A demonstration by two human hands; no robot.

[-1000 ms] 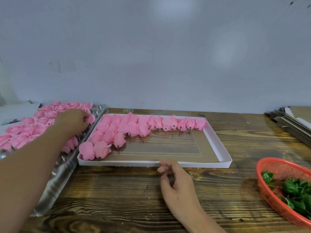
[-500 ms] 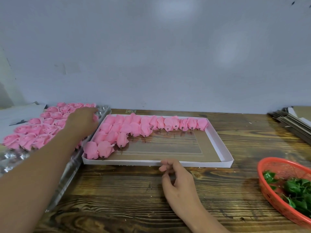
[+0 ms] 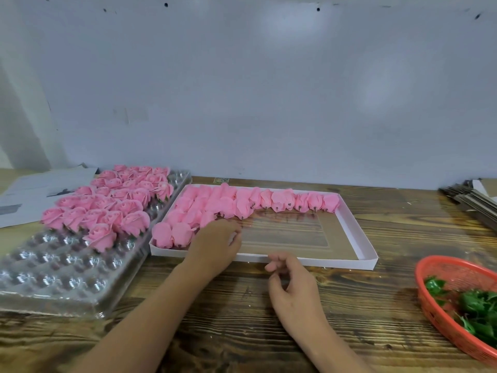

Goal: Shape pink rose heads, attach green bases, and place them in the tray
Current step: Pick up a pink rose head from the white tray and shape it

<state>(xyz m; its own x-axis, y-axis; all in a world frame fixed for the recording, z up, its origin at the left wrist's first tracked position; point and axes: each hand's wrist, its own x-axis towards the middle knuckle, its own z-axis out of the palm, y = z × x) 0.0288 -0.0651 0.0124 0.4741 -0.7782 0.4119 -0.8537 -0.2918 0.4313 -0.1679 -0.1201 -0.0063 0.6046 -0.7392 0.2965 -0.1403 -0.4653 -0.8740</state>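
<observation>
Left hand (image 3: 215,246) reaches into the white tray (image 3: 357,232) at frame centre, fingers curled beside the pink roses (image 3: 242,203), grasp unclear, while the right hand (image 3: 291,289) rests loosely curled just below the tray.

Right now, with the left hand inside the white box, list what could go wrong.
1. The left hand reaches over the white cardboard box beside the loose pink rose heads at its front left corner; a careless sweep could knock them out of line.
2. The clear plastic blister tray of finished pink roses lies just left of that forearm; a nudge might topple them.
3. The right hand rests by the box's front wall and could shift it.
</observation>
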